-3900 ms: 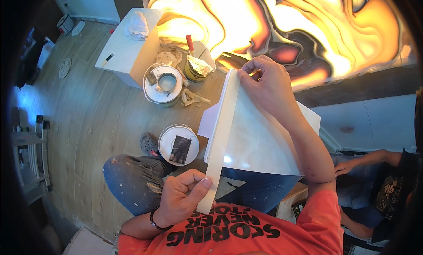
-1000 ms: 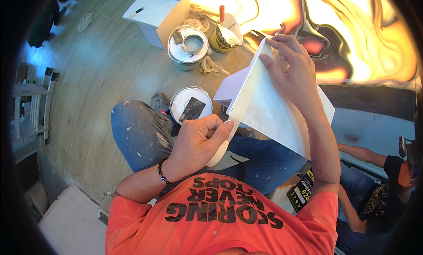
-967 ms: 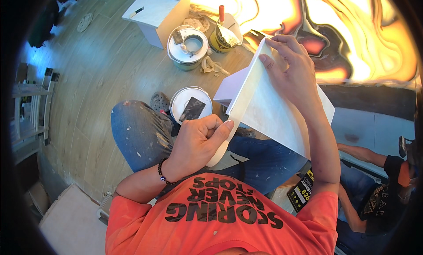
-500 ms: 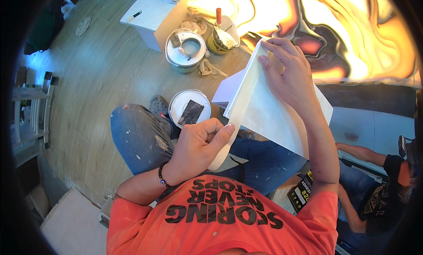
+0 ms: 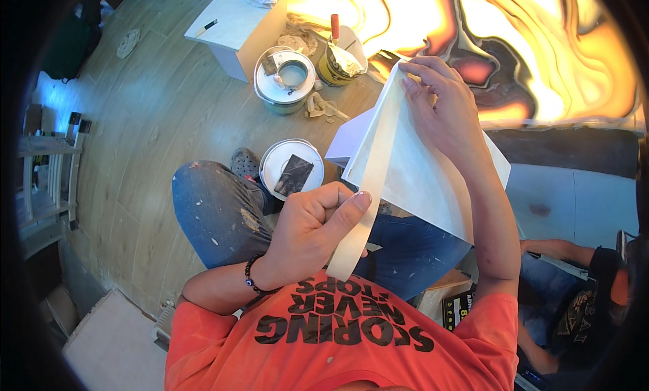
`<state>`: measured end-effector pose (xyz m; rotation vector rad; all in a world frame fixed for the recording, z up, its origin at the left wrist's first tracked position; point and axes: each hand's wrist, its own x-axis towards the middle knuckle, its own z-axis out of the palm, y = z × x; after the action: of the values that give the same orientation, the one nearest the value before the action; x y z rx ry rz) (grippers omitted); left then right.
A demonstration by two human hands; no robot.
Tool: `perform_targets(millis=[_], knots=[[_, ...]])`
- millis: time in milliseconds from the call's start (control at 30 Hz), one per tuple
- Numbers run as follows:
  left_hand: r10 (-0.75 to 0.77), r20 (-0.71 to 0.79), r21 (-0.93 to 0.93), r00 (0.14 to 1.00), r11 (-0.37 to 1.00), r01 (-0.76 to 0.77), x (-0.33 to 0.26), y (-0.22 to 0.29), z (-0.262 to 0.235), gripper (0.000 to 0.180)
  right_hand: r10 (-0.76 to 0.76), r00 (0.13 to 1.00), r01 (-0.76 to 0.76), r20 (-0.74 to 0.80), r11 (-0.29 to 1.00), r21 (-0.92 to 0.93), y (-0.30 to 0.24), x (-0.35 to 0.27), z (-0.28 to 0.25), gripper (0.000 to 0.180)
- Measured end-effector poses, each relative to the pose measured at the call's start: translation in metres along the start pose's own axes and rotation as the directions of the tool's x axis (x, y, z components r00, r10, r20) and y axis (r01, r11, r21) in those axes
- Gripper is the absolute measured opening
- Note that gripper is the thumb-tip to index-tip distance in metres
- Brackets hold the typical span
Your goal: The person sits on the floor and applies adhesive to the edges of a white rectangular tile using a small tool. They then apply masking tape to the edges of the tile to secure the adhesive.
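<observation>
Left hand [image 5: 307, 232] pinches the pale strip's [image 5: 368, 181] lower end; right hand [image 5: 443, 107] pins its top against the white panel [image 5: 433, 181]. Strip appears light and limp; best held by its ends.

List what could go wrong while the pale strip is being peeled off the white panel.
1. The long cream tape strip is pulled taut between the left hand and the right hand; it might tear or fold onto itself.
2. The flat white rectangular panel rests on the lap with only the right hand's grip steadying it, so it could tip.
3. The open white paint bucket and round white lid sit close on the wooden floor; a slipping panel could strike them.
</observation>
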<state>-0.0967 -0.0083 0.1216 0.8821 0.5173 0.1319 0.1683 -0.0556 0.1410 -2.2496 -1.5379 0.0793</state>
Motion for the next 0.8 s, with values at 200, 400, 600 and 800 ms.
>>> perform_targets(millis=[200, 400, 600, 800], knots=[[0.003, 0.024, -0.105, 1.0, 0.994, 0.0, -0.002, 0.002, 0.001, 0.032, 0.011, 1.0, -0.011, 0.009, 1.0, 0.022, 0.0, 0.003, 0.0, 0.027], [0.032, 0.097, -0.044, 0.995, 0.999, -0.028, -0.005, 0.005, 0.003, 0.031, 0.01, 1.0, -0.01, 0.0, 1.0, -0.019, -0.001, 0.006, 0.0, 0.027], [0.025, 0.02, 0.083, 0.999, 0.996, -0.026, -0.001, -0.017, -0.006, 0.031, 0.066, 0.997, -0.068, 0.027, 0.994, 0.081, -0.005, 0.007, 0.0, 0.027], [0.03, -0.038, 0.206, 0.999, 0.978, -0.021, 0.0, -0.022, -0.012, 0.031, 0.057, 0.998, -0.058, 0.013, 0.998, 0.037, -0.007, 0.005, 0.001, 0.027]])
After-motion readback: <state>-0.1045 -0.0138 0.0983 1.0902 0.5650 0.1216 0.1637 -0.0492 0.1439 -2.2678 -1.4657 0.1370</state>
